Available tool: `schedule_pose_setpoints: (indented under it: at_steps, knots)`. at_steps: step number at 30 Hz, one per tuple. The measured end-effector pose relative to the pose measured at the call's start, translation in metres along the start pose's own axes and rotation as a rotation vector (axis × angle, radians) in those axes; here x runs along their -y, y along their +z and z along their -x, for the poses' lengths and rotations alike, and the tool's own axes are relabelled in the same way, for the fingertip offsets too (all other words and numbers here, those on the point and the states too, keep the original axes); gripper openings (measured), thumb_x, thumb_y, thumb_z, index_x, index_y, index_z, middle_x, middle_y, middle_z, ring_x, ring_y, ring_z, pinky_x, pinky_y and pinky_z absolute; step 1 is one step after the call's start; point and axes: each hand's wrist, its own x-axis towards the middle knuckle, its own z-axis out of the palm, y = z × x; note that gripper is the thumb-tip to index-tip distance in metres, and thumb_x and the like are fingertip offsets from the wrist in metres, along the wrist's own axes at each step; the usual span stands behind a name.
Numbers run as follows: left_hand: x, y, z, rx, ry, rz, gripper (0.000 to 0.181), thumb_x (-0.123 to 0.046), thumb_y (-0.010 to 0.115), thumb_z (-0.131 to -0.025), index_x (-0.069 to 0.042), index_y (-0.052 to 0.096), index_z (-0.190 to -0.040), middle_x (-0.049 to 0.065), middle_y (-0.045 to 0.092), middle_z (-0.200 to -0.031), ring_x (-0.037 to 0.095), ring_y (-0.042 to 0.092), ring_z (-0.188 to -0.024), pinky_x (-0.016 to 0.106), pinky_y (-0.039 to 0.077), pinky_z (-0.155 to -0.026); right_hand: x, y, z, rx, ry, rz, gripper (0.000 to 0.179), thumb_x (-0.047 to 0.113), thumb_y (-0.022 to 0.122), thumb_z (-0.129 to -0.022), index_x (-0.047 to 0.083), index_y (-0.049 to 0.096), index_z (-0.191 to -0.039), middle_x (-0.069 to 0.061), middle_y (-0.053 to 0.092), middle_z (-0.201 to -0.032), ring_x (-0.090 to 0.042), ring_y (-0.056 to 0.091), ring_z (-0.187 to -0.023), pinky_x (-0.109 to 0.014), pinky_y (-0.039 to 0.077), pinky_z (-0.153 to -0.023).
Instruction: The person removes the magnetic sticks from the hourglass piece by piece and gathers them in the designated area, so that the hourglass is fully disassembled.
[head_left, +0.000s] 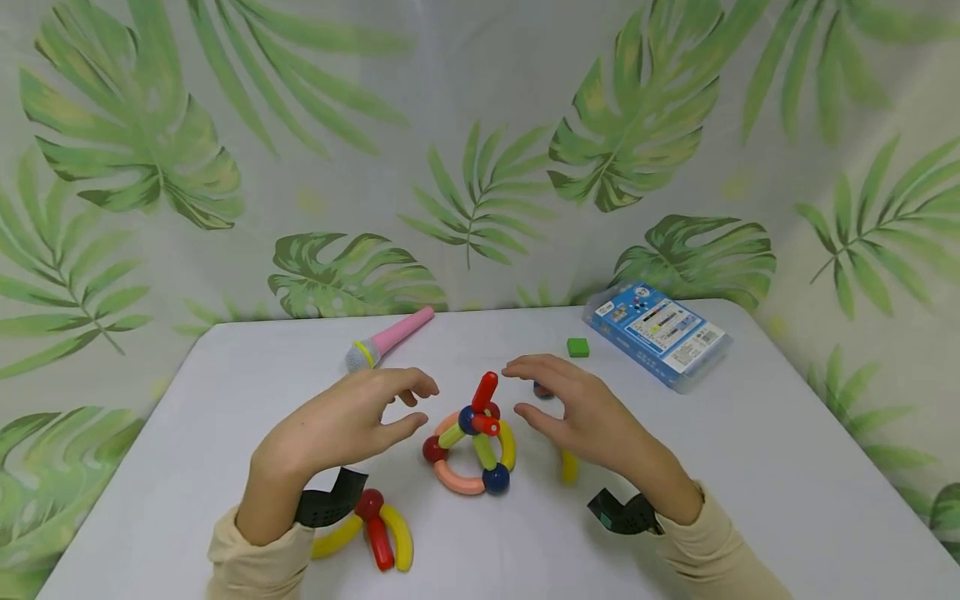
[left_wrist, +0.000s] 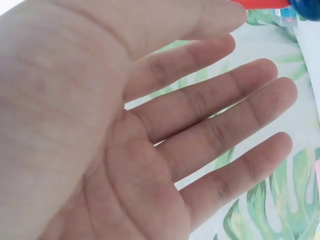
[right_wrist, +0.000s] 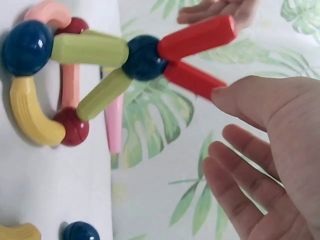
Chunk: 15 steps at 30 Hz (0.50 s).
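Between the two hands, on the white table, stands a magnetic-stick model (head_left: 452, 479) with a ring of curved pink and yellow sticks joined by balls. Straight green sticks (right_wrist: 90, 49) rise from the ring to a dark blue ball (right_wrist: 145, 57). Two red sticks (right_wrist: 197, 37) point out from that ball. Left of the model, my left hand (head_left: 348, 425) hovers with relaxed, spread fingers and an empty palm. My right hand (head_left: 581, 408) hovers on the other side, fingers loosely bent and holding nothing; its thumb overlaps a red stick's end in the right wrist view.
A red ball (head_left: 369, 503) with two yellow curved sticks and a red stick lies front left. Behind are a pink toy microphone (head_left: 393, 335), a green block (head_left: 577, 347) and a blue-and-clear box (head_left: 660, 333). A yellow curved stick (head_left: 569, 467) lies by the right hand.
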Motion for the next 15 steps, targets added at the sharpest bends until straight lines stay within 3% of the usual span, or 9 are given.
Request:
schedule_pose_setpoints:
  at_steps: [8,15]
  knots:
    - [0.001,-0.009,0.007,-0.058,0.004,-0.009,0.024,-0.014,0.07,-0.098,-0.014,0.069,-0.122,-0.002,0.073,-0.116,0.013,0.07,-0.103,0.039,0.057,-0.089,0.03,0.003,0.003,-0.129,-0.2,0.026,0.046,0.007,0.084,-0.086,0.015,0.068,-0.129,0.002,0.068,-0.127,-0.016,0.063,-0.117,-0.032,0.06,-0.088]
    - [0.012,-0.008,0.021,-0.131,-0.006,0.022,0.025,-0.014,0.069,-0.099,-0.015,0.068,-0.124,-0.007,0.072,-0.117,0.012,0.069,-0.105,0.039,0.057,-0.088,0.053,0.029,0.006,-0.034,-0.273,0.021,0.038,0.012,0.081,-0.089,0.017,0.071,-0.125,0.008,0.067,-0.124,-0.008,0.062,-0.111,-0.02,0.055,-0.092]
